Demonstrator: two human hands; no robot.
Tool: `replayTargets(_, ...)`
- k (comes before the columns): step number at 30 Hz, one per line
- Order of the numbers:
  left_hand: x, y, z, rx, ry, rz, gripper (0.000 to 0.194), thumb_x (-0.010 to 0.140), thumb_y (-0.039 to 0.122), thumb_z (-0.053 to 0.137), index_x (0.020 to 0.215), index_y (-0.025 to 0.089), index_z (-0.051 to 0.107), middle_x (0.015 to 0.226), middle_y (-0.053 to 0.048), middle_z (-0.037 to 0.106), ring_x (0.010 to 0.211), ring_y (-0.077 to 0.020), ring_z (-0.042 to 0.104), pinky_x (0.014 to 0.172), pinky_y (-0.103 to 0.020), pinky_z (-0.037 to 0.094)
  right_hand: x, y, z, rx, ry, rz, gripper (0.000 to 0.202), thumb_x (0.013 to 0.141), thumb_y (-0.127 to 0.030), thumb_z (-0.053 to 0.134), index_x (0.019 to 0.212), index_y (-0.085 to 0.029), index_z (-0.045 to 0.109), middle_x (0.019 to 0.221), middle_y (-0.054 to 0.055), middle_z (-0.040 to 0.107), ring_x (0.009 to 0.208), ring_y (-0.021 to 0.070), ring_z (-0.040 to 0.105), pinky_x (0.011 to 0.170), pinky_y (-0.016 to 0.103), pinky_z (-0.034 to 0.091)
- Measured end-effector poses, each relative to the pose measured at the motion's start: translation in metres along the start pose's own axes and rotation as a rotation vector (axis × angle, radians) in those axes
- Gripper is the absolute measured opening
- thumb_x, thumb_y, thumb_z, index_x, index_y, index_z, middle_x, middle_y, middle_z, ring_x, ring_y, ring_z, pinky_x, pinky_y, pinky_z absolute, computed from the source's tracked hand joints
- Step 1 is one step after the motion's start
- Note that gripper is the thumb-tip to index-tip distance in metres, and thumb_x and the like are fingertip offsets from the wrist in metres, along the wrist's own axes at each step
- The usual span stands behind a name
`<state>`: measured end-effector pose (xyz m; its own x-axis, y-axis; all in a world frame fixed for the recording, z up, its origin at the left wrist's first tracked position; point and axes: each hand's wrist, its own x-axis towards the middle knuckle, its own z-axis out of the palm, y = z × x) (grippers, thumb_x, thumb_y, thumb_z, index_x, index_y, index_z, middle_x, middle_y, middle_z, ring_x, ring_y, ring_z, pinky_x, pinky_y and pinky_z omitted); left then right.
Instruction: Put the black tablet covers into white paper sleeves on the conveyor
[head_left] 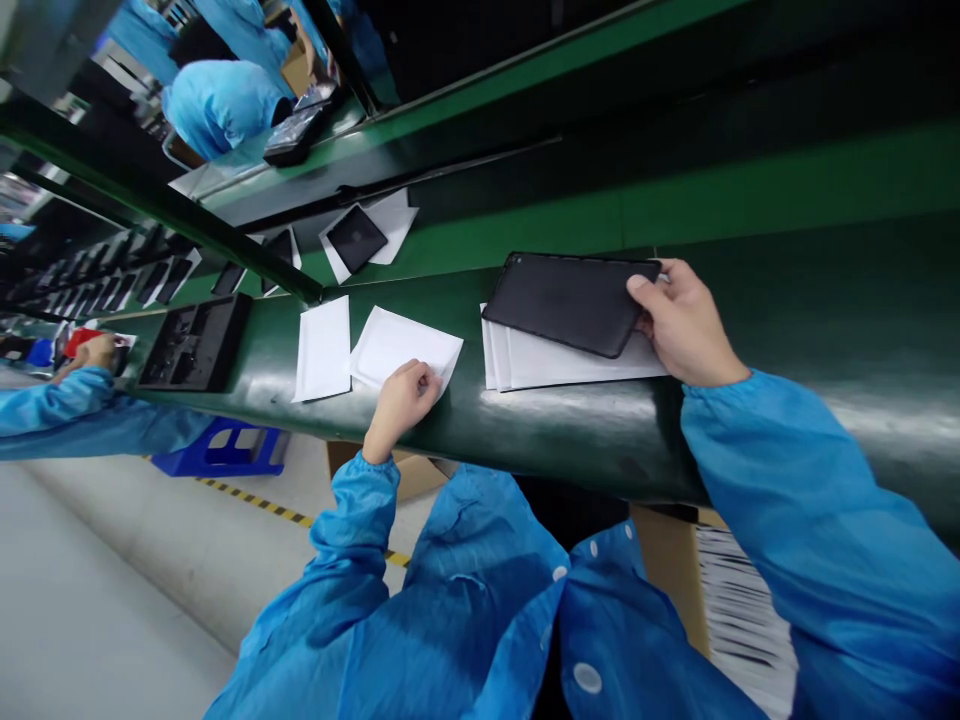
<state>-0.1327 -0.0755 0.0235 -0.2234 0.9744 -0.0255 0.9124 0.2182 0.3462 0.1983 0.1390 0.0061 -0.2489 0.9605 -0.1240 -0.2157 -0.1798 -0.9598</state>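
Note:
My right hand grips a thin black tablet by its right end, thumb on top and fingers beneath. The tablet's plain dark face, with a small round mark at one corner, is turned up. It is over a short stack of white sleeves, covering much of them. My left hand is closed, thumb against curled fingers, at the near right corner of another white sleeve. Whether it pinches that sleeve or something small is hidden. Left of it lies one more flat white sleeve.
A green bench runs across, with a raised belt carrying tablets on white sheets behind a slanting green post. A black compartment tray sits left, near a co-worker's hand. Below are a blue stool and cartons.

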Motion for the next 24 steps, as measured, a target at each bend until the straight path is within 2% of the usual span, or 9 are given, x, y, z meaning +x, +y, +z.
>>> replayTargets(4, 0.000, 0.002, 0.001, -0.019, 0.009, 0.001, 0.023, 0.095, 0.030, 0.058, 0.075, 0.024, 0.049, 0.078, -0.003, 0.059, 0.075, -0.0196, 0.057, 0.074, -0.033, 0.045, 0.001, 0.005, -0.004, -0.060, -0.127, -0.092, 0.065, 0.062, -0.036, 0.100, 0.115, -0.033, 0.061, 0.129, 0.006, 0.073, 0.130, 0.0337, 0.069, 0.117, 0.061, 0.056)
replayTargets(8, 0.000, 0.004, 0.003, -0.045, 0.022, 0.018, 0.028, 0.098, 0.031, 0.058, 0.074, 0.024, 0.048, 0.076, -0.002, 0.056, 0.074, -0.0188, 0.055, 0.075, -0.032, 0.045, 0.001, 0.005, -0.007, -0.106, -0.195, -0.072, 0.052, 0.073, -0.033, 0.094, 0.116, -0.034, 0.065, 0.132, 0.006, 0.074, 0.141, 0.0349, 0.064, 0.128, 0.060, 0.049)
replayTargets(11, 0.000, 0.004, 0.004, -0.063, 0.030, 0.024, 0.031, 0.101, 0.034, 0.057, 0.073, 0.024, 0.047, 0.075, -0.002, 0.055, 0.073, -0.0189, 0.055, 0.074, -0.033, 0.044, -0.001, 0.001, -0.007, -0.067, -0.186, -0.032, 0.049, 0.074, -0.031, 0.092, 0.115, -0.035, 0.066, 0.129, 0.004, 0.075, 0.143, 0.0337, 0.062, 0.128, 0.056, 0.051)
replayTargets(17, 0.000, 0.003, 0.004, -0.113, 0.024, 0.020, 0.029, 0.102, 0.034, 0.054, 0.076, 0.024, 0.050, 0.077, -0.003, 0.055, 0.073, -0.0190, 0.055, 0.075, -0.034, 0.045, -0.007, -0.010, 0.001, 0.099, -0.196, 0.069, 0.057, 0.065, -0.035, 0.099, 0.111, -0.035, 0.066, 0.122, 0.001, 0.079, 0.136, 0.0308, 0.069, 0.120, 0.051, 0.060)
replayTargets(22, 0.000, 0.004, 0.003, -0.165, 0.016, 0.003, 0.027, 0.100, 0.035, 0.054, 0.076, 0.023, 0.052, 0.075, -0.002, 0.055, 0.071, -0.0178, 0.053, 0.074, -0.033, 0.044, -0.009, -0.012, 0.002, 0.122, -0.216, 0.086, 0.063, 0.060, -0.038, 0.103, 0.111, -0.035, 0.068, 0.122, -0.001, 0.081, 0.126, 0.0293, 0.075, 0.109, 0.047, 0.066)
replayTargets(24, 0.001, 0.007, 0.003, -0.218, 0.020, -0.017, 0.026, 0.098, 0.036, 0.055, 0.076, 0.023, 0.053, 0.071, 0.000, 0.053, 0.068, -0.0167, 0.051, 0.070, -0.032, 0.043, -0.009, -0.011, 0.002, 0.096, -0.223, 0.072, 0.061, 0.061, -0.040, 0.102, 0.111, -0.036, 0.068, 0.122, -0.001, 0.081, 0.123, 0.0291, 0.075, 0.108, 0.047, 0.067)
